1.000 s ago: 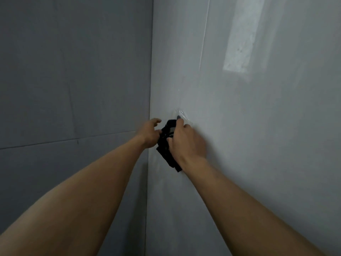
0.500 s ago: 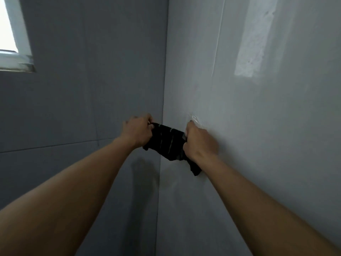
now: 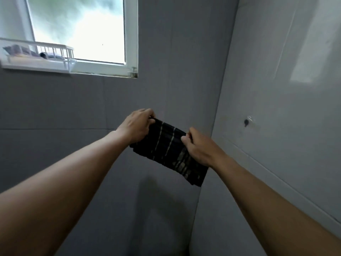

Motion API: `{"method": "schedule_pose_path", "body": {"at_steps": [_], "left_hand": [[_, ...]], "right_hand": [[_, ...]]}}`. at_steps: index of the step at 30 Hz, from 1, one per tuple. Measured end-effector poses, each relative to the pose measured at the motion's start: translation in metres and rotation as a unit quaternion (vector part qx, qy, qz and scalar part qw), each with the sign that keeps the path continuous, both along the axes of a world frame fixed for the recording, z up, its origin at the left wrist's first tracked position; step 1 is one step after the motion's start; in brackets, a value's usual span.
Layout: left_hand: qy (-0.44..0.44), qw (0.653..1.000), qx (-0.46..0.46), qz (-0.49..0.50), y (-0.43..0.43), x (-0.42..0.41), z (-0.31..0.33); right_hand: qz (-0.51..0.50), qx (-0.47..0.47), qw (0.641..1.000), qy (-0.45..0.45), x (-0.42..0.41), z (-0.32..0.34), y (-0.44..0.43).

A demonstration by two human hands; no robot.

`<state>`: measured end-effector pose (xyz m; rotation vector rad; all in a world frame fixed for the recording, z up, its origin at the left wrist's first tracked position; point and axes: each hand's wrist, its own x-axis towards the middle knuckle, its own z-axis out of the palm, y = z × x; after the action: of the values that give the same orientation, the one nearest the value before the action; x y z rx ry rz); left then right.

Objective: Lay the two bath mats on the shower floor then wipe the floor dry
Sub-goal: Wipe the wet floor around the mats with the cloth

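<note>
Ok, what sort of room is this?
Probably a bathroom or shower corner: grey tiled walls, a window with a white rack at its sill, and a small wall hook.

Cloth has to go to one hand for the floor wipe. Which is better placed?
Right, probably. The right hand pinches the dark striped cloth where it hangs lowest; the left hand grips only its upper corner.

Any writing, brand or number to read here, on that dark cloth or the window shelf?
None can be read.
The dark cloth, gripped by the left hand and the right hand, bears only pale stripes, no letters.
What lies in the white rack is too blurred to tell.
</note>
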<state>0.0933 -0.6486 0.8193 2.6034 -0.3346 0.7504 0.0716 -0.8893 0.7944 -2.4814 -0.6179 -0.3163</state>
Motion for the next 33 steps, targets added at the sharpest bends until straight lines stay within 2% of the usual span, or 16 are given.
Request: {"method": "schedule_pose_path", "body": {"at_steps": [6, 12, 18, 25, 33], "left_hand": [[0.018, 0.997, -0.025, 0.066, 0.105, -0.083, -0.028], [0.056, 0.983, -0.109, 0.137, 0.199, -0.163, -0.088], [0.079, 0.966, -0.145, 0.197, 0.260, -0.206, -0.146], [0.116, 0.948, -0.175, 0.240, 0.315, -0.212, -0.211], [0.146, 0.933, -0.216, 0.250, 0.364, -0.151, -0.272]], "right_hand": [[0.045, 0.004, 0.996, 0.073, -0.034, -0.024, 0.092], [0.066, -0.041, 0.989, 0.125, -0.067, -0.062, 0.179], [0.088, -0.046, 0.980, 0.170, -0.083, -0.113, 0.250], [0.096, -0.026, 0.976, 0.194, -0.072, -0.176, 0.304], [0.110, 0.002, 0.969, 0.219, -0.005, -0.239, 0.355]]}}
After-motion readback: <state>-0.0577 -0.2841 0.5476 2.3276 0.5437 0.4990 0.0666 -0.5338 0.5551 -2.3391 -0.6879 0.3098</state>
